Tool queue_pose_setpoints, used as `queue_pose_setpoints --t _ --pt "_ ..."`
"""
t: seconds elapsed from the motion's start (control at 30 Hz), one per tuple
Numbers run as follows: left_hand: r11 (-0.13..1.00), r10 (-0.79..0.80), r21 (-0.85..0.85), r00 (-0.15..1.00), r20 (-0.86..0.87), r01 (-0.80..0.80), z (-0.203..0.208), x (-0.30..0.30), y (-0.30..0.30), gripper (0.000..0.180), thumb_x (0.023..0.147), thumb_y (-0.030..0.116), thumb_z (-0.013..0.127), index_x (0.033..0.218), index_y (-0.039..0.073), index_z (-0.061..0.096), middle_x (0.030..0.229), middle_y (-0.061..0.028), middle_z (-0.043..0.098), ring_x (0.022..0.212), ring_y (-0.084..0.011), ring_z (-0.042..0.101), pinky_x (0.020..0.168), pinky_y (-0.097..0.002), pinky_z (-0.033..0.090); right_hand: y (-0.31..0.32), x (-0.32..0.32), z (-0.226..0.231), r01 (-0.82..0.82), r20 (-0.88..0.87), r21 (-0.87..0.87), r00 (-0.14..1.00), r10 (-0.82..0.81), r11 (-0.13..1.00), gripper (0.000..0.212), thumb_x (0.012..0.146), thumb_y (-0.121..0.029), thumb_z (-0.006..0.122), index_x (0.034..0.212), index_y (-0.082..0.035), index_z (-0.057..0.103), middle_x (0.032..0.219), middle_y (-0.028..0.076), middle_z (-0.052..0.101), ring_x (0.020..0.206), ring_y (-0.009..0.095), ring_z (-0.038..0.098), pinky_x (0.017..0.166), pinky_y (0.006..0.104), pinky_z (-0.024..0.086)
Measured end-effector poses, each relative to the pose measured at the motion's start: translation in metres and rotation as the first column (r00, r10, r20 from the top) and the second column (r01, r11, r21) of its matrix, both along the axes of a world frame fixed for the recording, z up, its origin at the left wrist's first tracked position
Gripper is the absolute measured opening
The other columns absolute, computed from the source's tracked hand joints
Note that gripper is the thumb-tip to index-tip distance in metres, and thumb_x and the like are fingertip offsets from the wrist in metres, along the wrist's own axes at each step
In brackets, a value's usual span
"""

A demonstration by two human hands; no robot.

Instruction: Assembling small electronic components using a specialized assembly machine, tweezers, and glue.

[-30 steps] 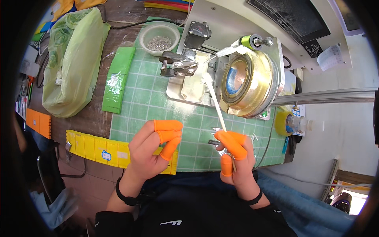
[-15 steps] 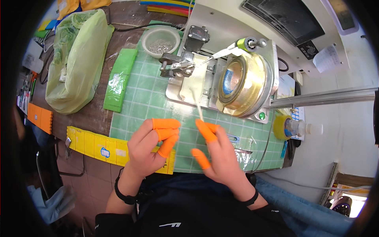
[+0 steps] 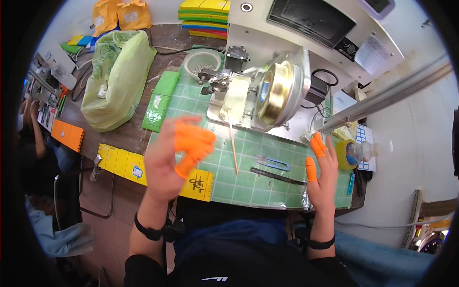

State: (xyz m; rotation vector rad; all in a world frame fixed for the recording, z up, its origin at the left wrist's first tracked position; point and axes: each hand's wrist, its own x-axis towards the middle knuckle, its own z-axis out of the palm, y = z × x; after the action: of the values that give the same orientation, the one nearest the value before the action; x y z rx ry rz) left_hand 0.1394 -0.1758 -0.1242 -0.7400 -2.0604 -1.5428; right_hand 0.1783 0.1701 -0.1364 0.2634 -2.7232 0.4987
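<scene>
Orange finger cots cover several fingertips on both of my hands. My left hand (image 3: 179, 148) is raised over the near part of the green mat, its fingers bent in against the thumb and slightly blurred. Whatever is pinched there, if anything, I cannot make out. My right hand (image 3: 324, 165) holds nothing. Its fingers are stretched out and apart beside the near right corner of the machine's metal base; whether they touch it is unclear. A thin wooden stick (image 3: 233, 148) lies with its far end at the pale pad (image 3: 235, 98). Right of the pad stands a gold-coloured spool (image 3: 277, 93).
A bowl of small metal pieces (image 3: 202, 63), a green board (image 3: 161, 102) and a pale green bag (image 3: 117, 81) stand left of the machine. Blue thread snips (image 3: 275, 163) and dark tweezers (image 3: 277, 176) lie on the mat (image 3: 229, 186). A yellow board (image 3: 122, 160) lies along the front edge.
My right hand has let go of the stick and moved right, its fingers opening. My left hand has lifted slightly and moved left. The view has shifted too.
</scene>
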Motion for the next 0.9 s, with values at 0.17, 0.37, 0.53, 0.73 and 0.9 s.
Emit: queue_pose_setpoints --t 0.17,0.37,0.53,0.73,0.9 --pt "0.712 -0.363 0.646 0.932 0.002 0.276 0.017 -0.08 -0.002 0.021 0.107 0.017 0.055 0.12 0.003 0.064 0.119 -0.0105 0.066 0.116 -0.0281 0.065 0.115 -0.046 0.041 -0.052 0.057 0.074 -0.285 -0.016 -0.913 0.741 0.671 0.292 0.048 0.092 -0.002 0.062 0.14 -0.004 0.059 0.114 0.032 0.071 0.081 0.033 0.074 0.08 0.0479 0.06" --pt "0.763 -0.33 0.618 0.936 0.122 0.188 -0.025 -0.147 -0.033 0.018 0.108 0.017 0.056 0.115 0.005 0.067 0.113 -0.0054 0.07 0.095 -0.0124 0.063 0.089 -0.028 0.049 -0.114 0.007 0.159 0.473 0.221 -0.779 -0.409 0.886 0.412 0.025 0.102 -0.027 0.066 0.102 -0.003 0.074 0.089 0.012 0.073 0.07 0.03 0.064 0.067 0.0421 0.052" --pt "0.873 -0.259 0.468 0.944 0.202 0.14 -0.04 -0.153 -0.026 0.019 0.108 0.018 0.057 0.113 0.005 0.07 0.109 -0.0027 0.071 0.094 -0.0089 0.061 0.081 -0.024 0.046 -0.11 0.083 0.127 0.002 -0.297 -0.954 0.147 0.943 -0.301 0.062 0.099 -0.045 0.061 0.128 0.01 0.057 0.104 0.028 0.063 0.081 0.045 0.059 0.074 0.0502 0.05" --pt "0.846 -0.318 0.5 0.928 0.196 0.185 -0.034 -0.155 -0.014 0.019 0.108 0.018 0.058 0.114 0.005 0.07 0.11 -0.0025 0.071 0.095 -0.0075 0.06 0.081 -0.0239 0.046 -0.108 0.091 0.125 -0.182 -0.539 -0.838 0.137 0.831 -0.514 0.056 0.095 -0.051 0.064 0.102 0.004 0.059 0.096 0.025 0.057 0.08 0.045 0.057 0.076 0.0557 0.049" --pt "0.864 -0.278 0.479 0.94 0.199 0.155 -0.038 -0.151 -0.023 0.019 0.108 0.017 0.058 0.114 0.005 0.07 0.11 -0.0026 0.071 0.096 -0.0077 0.06 0.08 -0.0241 0.046 -0.102 0.103 0.137 -0.194 -0.541 -0.84 0.21 0.815 -0.508 0.043 0.097 -0.045 0.063 0.093 -0.002 0.06 0.093 0.022 0.06 0.083 0.045 0.059 0.077 0.0553 0.051"
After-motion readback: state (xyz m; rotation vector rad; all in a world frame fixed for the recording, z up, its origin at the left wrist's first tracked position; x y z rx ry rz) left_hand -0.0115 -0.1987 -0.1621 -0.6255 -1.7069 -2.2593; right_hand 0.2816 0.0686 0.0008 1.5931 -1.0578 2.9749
